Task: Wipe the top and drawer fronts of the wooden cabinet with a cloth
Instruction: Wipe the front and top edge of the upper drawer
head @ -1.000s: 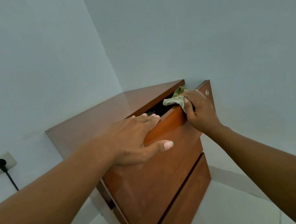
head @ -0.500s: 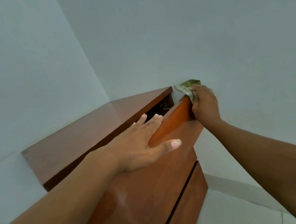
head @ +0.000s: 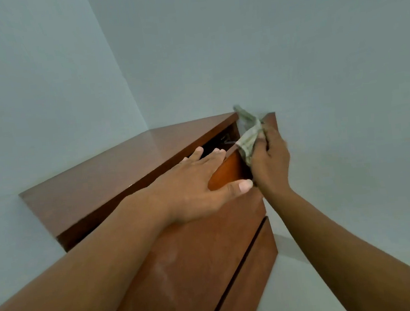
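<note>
Wooden and glossy, the reddish-brown cabinet stands in the corner of the room with its top drawer front pulled partly out. Nearest us, our left hand lies flat on that front near its upper edge, fingers released and spread, the thumb pressing the face to steady it. Just beyond, our right hand has its fingers clenched on the crumpled pale green cloth. Half a second ago the cloth sat on the drawer's far top corner; now it has come down over the right end of the front's upper edge. We judge the edge nearly wiped, with the lower drawer front not yet reached.
</note>
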A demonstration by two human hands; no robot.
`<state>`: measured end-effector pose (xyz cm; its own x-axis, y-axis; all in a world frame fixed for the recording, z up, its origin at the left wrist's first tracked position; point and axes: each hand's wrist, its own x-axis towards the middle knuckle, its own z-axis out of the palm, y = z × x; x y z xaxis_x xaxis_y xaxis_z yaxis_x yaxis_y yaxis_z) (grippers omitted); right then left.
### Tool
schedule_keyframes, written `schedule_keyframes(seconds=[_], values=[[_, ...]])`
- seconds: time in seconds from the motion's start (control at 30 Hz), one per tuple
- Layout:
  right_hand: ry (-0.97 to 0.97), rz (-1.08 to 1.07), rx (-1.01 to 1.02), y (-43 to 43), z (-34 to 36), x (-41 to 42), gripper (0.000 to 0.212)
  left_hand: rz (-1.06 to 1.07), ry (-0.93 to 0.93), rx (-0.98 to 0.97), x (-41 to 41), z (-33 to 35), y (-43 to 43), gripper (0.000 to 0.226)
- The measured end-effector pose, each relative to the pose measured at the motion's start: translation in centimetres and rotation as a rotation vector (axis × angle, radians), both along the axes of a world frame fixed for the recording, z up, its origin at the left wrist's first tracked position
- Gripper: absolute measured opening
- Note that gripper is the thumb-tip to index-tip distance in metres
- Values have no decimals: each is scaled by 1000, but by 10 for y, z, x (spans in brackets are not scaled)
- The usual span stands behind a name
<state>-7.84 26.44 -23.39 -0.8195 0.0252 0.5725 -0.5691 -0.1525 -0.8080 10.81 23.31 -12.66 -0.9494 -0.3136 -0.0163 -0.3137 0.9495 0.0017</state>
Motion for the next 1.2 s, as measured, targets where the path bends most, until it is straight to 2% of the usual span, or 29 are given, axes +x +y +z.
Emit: schedule_keyframes(seconds=[0.07, 0.1, 0.17, 0.23, 0.33, 0.43, 0.5, 0.6, 0.7, 0.83, 0.93, 1.07, 1.13, 1.2], values=[[145, 48, 127, -16, -27, 0, 47, 22, -9, 41, 2, 2, 5, 87], [122, 83, 139, -21, -40, -6, 51, 37, -8, 73, 3, 2, 7, 85], [-84, 142, 106, -23, -54, -17, 53, 49, 3, 117, 4, 2, 9, 83], [-283, 112, 74, -20, -56, -19, 51, 49, 5, 120, 5, 1, 8, 82], [-385, -13, -56, -12, -41, 10, 42, 24, 12, 93, 3, 0, 2, 80], [-329, -28, -186, -4, -46, 71, 37, -14, 8, 55, 2, -1, 0, 76], [-223, 29, -144, -5, -67, 118, 40, -22, 0, 48, 2, -1, -1, 73], [34, 110, -62, -10, -95, 159, 51, -31, -5, 45, 3, -2, -3, 80], [119, 185, 25, -16, -98, 141, 57, -27, 8, 58, 3, -3, -8, 85], [79, 219, 56, -25, -92, 83, 56, 18, 25, 121, 4, -3, -12, 77], [-39, 190, 22, -35, -88, 35, 54, 35, 20, 168, 6, -1, -9, 77], [-362, 200, -8, -47, -90, -39, 55, 61, 13, 151, 4, 1, -4, 78], [-547, 193, -99, -48, -90, -56, 57, 83, 20, 148, 3, 1, -2, 78], [-758, 182, -246, -46, -91, -57, 43, 98, 20, 139, 3, 0, -1, 78]])
